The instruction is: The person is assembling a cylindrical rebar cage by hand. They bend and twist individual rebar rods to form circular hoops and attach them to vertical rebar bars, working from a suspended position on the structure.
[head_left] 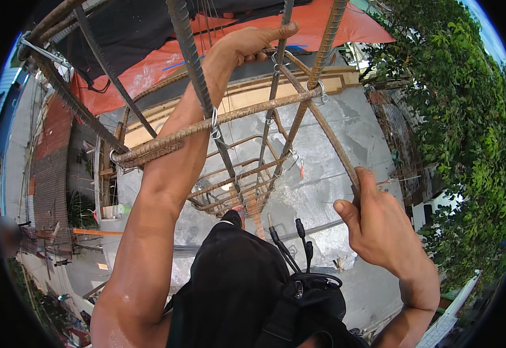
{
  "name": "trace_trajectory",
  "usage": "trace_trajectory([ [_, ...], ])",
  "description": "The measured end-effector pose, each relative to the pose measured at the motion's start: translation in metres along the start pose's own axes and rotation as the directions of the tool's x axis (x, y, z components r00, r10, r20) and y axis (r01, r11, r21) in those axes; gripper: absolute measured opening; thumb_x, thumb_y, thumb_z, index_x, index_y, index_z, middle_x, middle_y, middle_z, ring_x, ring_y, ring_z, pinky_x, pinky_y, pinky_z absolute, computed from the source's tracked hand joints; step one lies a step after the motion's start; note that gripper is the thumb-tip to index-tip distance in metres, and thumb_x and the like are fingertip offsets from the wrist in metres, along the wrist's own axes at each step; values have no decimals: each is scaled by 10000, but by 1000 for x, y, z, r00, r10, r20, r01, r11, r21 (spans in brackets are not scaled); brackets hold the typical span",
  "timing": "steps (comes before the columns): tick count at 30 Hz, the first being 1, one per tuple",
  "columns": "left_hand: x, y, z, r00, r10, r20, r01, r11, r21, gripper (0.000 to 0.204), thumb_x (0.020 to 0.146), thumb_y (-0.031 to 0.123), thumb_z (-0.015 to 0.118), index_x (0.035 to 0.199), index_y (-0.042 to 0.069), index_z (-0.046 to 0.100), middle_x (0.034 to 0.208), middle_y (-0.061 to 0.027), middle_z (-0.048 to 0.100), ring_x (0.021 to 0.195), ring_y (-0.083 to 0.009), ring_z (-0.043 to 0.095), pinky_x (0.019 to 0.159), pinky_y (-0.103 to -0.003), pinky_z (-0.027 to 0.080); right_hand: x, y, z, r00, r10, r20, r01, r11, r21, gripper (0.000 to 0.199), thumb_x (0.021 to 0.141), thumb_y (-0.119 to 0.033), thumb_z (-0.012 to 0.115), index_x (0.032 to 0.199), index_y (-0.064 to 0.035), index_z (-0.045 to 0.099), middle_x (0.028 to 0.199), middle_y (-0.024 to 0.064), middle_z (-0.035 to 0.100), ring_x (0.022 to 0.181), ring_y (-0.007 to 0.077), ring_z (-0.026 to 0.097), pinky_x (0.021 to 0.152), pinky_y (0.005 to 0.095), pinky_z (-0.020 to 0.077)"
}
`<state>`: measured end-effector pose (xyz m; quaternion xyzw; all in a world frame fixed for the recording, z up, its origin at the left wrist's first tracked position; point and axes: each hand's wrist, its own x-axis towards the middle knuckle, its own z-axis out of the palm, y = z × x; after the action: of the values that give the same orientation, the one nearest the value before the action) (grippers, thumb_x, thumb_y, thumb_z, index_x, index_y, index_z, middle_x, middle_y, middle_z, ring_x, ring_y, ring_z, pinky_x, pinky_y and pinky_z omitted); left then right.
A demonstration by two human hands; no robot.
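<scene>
A cage of upright ribbed rebars with rusty square stirrups stands in front of me, tied with wire loops. My left arm reaches through it. My left hand has its fingers curled at the far side of the stirrup, thumb stretched across an upright bar; the palm is hidden. On the right, my right hand is closed around the near end of a thin rusty steel bar, which slants from the cage toward me. The thumb lies against its dark end.
Below is a grey concrete slab where the cage's lower stirrups narrow with distance. A red-orange tarp hangs beyond. Leafy trees fill the right; rusty roofing lies left. A black pouch with cables sits at my waist.
</scene>
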<state>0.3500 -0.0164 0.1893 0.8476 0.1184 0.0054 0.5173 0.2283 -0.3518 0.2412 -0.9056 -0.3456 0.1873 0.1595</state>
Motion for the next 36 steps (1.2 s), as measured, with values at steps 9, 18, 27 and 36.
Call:
trace_trajectory([
  [9, -12, 10, -5, 997, -60, 51, 69, 979, -190, 1012, 572, 943, 426, 808, -21, 626, 524, -7, 517, 377, -13, 384, 368, -174, 268, -2, 38, 65, 929, -289, 230, -280, -148, 948, 536, 943, -379, 500, 1247, 55, 427, 741, 65, 447, 519, 113, 399, 455, 257, 330],
  [18, -16, 28, 5, 980, -193, -36, 188, 974, -125, 1090, 576, 961, 362, 915, -47, 602, 525, -23, 521, 357, -4, 362, 343, -166, 179, -3, 28, 52, 948, 98, 304, -266, 769, 581, 345, 922, -312, 564, 1002, 17, 497, 710, 116, 556, 638, 260, 551, 599, 372, 434],
  [27, -3, 7, 0, 991, -129, 36, 132, 987, -91, 1073, 560, 974, 333, 888, -14, 591, 524, 9, 511, 363, -4, 351, 366, -174, 196, 39, 7, 147, 997, 43, 61, -66, 884, 462, 294, 897, -197, 565, 960, 62, 441, 710, 267, 599, 708, 427, 622, 634, 465, 472],
  [36, -8, 18, 1, 982, -190, 6, 189, 970, -154, 989, 593, 957, 331, 805, 24, 583, 506, 10, 515, 344, -5, 351, 333, -179, 182, 79, -31, 231, 962, -271, 19, -127, -387, 913, 105, 929, -130, 520, 983, -41, 530, 823, 123, 631, 659, 189, 621, 574, 362, 494],
])
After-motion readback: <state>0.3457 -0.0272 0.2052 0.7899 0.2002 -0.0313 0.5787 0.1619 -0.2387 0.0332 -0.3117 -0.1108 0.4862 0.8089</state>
